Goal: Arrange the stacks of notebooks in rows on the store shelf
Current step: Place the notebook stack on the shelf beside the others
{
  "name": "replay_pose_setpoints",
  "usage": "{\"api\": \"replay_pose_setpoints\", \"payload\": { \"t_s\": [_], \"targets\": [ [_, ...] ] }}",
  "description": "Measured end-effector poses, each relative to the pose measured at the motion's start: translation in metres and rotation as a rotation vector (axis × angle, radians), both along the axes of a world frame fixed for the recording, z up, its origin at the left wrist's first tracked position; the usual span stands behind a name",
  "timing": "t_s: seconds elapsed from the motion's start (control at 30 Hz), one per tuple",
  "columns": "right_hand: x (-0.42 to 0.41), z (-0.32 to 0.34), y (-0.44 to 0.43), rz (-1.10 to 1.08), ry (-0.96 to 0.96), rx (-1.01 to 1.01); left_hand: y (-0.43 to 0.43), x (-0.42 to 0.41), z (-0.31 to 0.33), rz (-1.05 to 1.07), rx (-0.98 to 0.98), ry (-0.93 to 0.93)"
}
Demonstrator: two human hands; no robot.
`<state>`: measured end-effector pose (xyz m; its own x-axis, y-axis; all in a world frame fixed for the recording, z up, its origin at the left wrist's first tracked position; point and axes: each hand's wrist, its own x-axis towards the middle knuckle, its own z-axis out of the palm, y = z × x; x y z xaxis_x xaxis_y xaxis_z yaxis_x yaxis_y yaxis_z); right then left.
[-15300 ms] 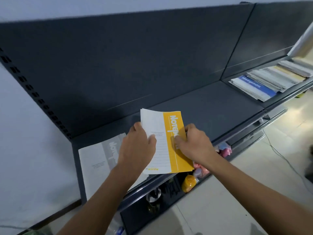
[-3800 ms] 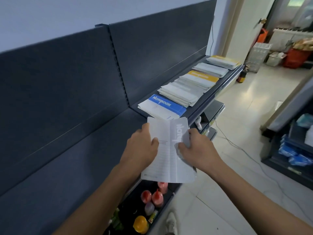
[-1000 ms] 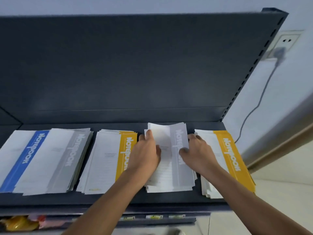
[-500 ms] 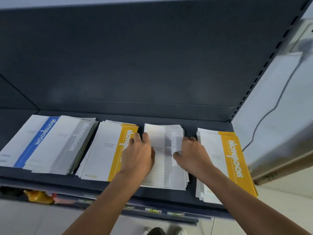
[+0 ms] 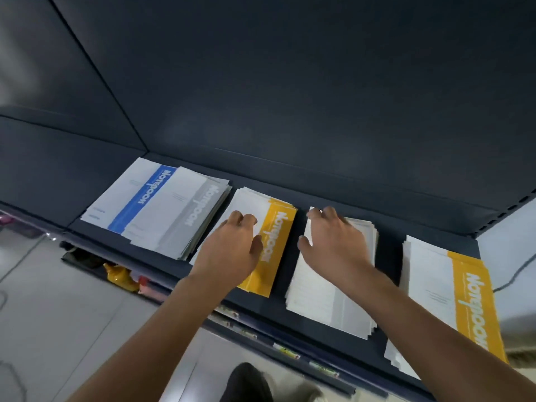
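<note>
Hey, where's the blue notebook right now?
Head view: the blue notebook is leftmost in the row on the shelf, its right side under the grey-striped stack.

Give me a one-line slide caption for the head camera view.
Left hand over a yellow-banded notebook stack, right hand on the pale stack to its right, on a dark store shelf.

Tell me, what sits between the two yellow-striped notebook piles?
In the head view, one white-and-grey stack lies there under the right hand, with a strip of bare dark shelf on either side.
</note>
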<state>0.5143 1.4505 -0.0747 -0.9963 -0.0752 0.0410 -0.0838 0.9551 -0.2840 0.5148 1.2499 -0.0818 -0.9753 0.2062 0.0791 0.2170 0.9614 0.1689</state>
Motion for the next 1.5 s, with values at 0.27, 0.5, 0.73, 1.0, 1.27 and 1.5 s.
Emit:
{"api": "replay_pose_setpoints", "payload": {
  "t_s": [0.27,0.5,0.73,1.0,1.27,1.5],
  "targets": [
    [-0.029,0.011,-0.126,0.311,-0.014,0.048,-0.121,-0.003,0.010,0.145,0.067,0.006],
    [-0.058,0.025,-0.323,0.524,0.004,0.032,-0.302,-0.007,0.023,0.353,0.084,0.066],
    [-0.072,0.027,-0.507,0.688,0.050,-0.015,-0.476,0.008,0.022,0.516,0.135,0.072],
    [-0.098,0.036,-0.645,0.839,0.037,0.033,-0.606,0.021,0.020,0.686,0.268,0.059],
    [-0.160,0.032,-0.789,0.867,0.078,0.039,-0.736,-0.023,0.023,0.768,0.171,0.050],
    [-0.230,0.024,-0.905,0.812,0.068,0.046,-0.858,-0.093,0.027,0.743,0.134,0.054]
  ]
}}
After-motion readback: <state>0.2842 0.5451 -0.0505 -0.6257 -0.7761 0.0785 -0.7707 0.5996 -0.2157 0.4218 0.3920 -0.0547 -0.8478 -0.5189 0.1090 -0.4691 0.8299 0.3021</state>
